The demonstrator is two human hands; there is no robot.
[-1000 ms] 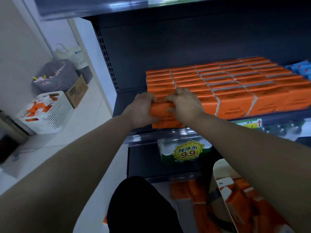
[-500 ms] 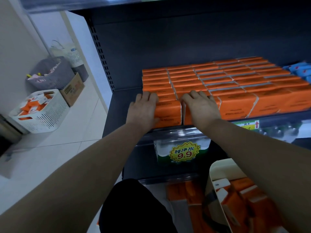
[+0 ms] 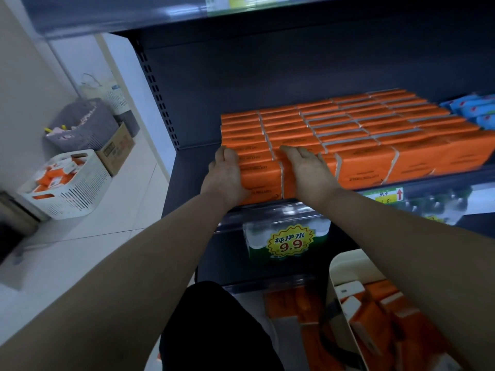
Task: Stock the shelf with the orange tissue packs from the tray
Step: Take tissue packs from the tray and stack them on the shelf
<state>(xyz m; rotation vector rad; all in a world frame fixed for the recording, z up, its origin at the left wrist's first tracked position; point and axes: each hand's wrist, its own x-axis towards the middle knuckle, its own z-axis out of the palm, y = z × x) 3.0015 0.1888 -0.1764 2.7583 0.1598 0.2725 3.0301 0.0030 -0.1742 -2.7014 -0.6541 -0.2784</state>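
Note:
Rows of orange tissue packs (image 3: 361, 129) cover the dark shelf (image 3: 192, 167) from its middle to the right. My left hand (image 3: 227, 175) lies flat with straight fingers against the left side of the front-left packs (image 3: 261, 178). My right hand (image 3: 308, 167) rests with straight fingers on top of the neighbouring front packs. The cream tray (image 3: 340, 311) with more orange packs (image 3: 375, 319) sits at the lower right, partly behind my right arm.
The shelf's left strip is bare. Blue packs (image 3: 474, 111) lie at the shelf's right end. A bottled-water pack with a 9.9 price tag (image 3: 290, 243) stands on the shelf below. White basket (image 3: 67, 186), grey basket (image 3: 80, 124) and cardboard box (image 3: 117, 148) stand on the floor at left.
Both hands held one pack at the shelf edge a second ago. The pack now stands in the front row, and my hands have flattened and slid further along the packs.

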